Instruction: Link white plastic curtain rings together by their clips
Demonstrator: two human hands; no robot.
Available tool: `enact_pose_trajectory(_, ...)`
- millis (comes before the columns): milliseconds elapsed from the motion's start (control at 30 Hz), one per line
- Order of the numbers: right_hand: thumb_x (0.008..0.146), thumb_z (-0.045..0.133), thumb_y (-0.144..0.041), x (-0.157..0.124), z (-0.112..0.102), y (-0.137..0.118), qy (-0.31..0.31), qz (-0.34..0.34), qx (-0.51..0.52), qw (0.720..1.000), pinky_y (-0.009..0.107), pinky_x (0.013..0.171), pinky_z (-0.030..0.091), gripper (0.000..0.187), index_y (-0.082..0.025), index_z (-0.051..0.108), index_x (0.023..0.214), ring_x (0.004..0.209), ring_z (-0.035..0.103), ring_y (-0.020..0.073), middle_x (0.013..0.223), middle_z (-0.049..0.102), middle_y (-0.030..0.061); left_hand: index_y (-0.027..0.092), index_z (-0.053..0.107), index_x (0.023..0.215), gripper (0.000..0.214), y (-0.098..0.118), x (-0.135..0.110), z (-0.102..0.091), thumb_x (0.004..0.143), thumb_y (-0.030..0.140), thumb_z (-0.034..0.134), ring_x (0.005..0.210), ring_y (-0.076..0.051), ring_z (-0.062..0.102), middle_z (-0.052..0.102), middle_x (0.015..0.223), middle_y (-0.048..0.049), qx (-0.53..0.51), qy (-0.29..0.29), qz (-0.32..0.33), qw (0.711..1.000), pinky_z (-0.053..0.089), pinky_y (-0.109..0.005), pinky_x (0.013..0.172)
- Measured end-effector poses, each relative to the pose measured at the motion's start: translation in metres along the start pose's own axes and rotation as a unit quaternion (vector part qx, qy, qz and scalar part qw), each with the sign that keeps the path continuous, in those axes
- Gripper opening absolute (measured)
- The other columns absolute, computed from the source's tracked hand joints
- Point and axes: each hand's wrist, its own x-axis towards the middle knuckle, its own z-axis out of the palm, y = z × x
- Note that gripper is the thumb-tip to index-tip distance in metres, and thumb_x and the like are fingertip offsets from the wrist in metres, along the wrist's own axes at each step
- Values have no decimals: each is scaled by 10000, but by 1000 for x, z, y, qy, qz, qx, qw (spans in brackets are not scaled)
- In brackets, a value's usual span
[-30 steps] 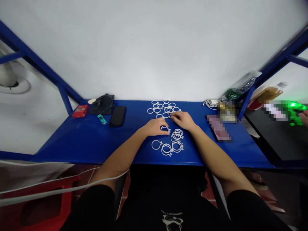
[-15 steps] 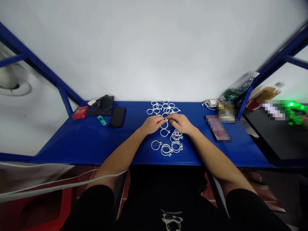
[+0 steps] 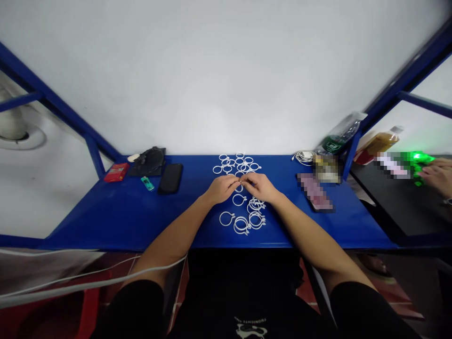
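White rings [image 3: 247,219] all over my blue table [image 3: 123,212].
Rings plain white; table solid deep blue, frame [image 3: 52,101] the same blue; phone [image 3: 170,178] black; box [image 3: 116,172] red; lighter [image 3: 147,183] teal; pouch [image 3: 148,160] black; cable [image 3: 302,157] white; one bottle [image 3: 379,142] amber; wall [image 3: 226,70] white; my shirt [image 3: 247,292] black, white print.

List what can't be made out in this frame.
Head view:
What the left hand and right hand pinch: covered by their fingers.
Flat item on the table: pixelated.
Another person's hand: cut by right edge.
Far rings: clasps too small.
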Motion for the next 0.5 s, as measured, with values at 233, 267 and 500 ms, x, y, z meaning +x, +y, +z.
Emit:
enact_pose_trajectory(233,1076,483,-386,1,3,1,3,11,-11,1000,307,788,506,250,-222,664,1023,851,673,200,932,734,67,191,727,1077,427,2,0,0,1109,410,362,865,-183,677,735,938,-62,-20,-14,-9,1000,513,-303,822)
enact_pose_trajectory(267,1081,474,-384,1,3,1,7,13,-14,1000,307,791,506,252,-222,659,1024,856,673,200,937,733,69,190,728,1085,427,3,0,0,1108,411,363,869,-184,678,737,943,-64,-19,-7,-6,1000,515,-306,829)
enact_pose_trajectory(500,1082,486,-393,0,6,4,39,17,-40,998,317,814,518,262,-225,687,1062,891,700,209,983,762,75,200,754,1054,368,1,2,-2,1087,413,455,842,-177,680,749,918,-55,1,39,-5,999,510,-307,819)
